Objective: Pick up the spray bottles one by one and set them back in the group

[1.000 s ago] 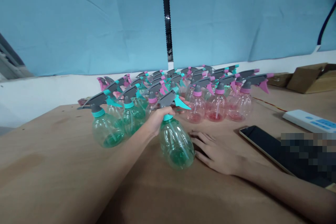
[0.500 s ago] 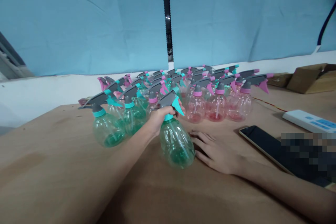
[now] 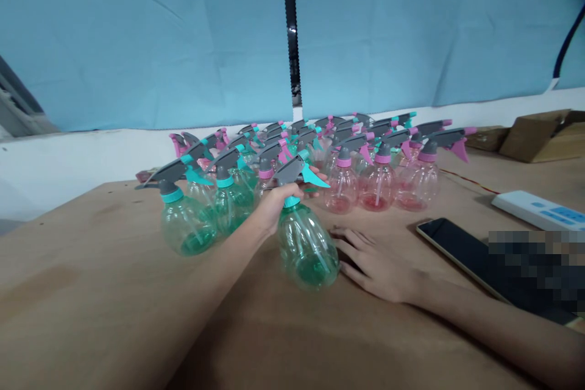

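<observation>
My left hand is wrapped round the neck of a clear green spray bottle with a grey head and teal trigger, standing on the wooden table. A finger rests by the trigger. My right hand lies flat on the table just right of the bottle's base, fingers spread, holding nothing. Behind stand several more green spray bottles and pink spray bottles in rows.
A dark phone lies on the table at the right, beside a white power strip. Cardboard boxes sit at the far right. A blue sheet hangs behind the table.
The teal trigger was squeezed in half a second ago and now sticks out again. The bottle and my right hand have stayed where they were.
</observation>
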Demonstrator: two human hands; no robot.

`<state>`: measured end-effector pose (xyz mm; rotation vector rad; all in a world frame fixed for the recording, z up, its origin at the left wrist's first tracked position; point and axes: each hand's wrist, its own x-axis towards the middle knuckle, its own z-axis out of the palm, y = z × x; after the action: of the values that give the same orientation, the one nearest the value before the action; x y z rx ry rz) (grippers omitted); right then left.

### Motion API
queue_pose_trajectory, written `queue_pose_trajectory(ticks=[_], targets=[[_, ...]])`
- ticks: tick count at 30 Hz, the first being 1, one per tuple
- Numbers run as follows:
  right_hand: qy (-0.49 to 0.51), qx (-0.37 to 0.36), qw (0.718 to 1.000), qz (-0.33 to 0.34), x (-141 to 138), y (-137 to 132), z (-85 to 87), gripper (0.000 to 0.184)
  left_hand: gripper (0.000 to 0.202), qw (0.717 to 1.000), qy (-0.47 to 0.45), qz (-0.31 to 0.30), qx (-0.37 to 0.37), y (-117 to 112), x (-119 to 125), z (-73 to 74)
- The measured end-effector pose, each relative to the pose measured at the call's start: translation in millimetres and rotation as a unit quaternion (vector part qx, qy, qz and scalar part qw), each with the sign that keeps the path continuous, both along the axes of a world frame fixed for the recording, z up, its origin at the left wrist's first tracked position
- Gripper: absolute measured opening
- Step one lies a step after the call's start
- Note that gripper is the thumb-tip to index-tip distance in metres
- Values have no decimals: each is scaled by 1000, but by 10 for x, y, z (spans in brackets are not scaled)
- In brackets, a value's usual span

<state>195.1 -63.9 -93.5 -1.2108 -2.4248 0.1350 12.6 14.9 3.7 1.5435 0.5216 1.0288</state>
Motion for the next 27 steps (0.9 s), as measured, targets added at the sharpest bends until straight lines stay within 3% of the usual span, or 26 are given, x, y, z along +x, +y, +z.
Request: queue_pose_trajectory(ticks=[13,20,24,27], targets=[[-6,3,1000,1,8,2,-1,34,43,999,10,31,26,-41,6,20],[-7,-6,1000,3,3,0,5,35,40,998,13,52,-17,-89,21,28],[2,-2,1000,1,2,5,-9,36,40,999,8,33,-39,-108,31,21],[-1,3,1000,0,3,4,-13,36,38,999,4,34,-20,-130,39,43]])
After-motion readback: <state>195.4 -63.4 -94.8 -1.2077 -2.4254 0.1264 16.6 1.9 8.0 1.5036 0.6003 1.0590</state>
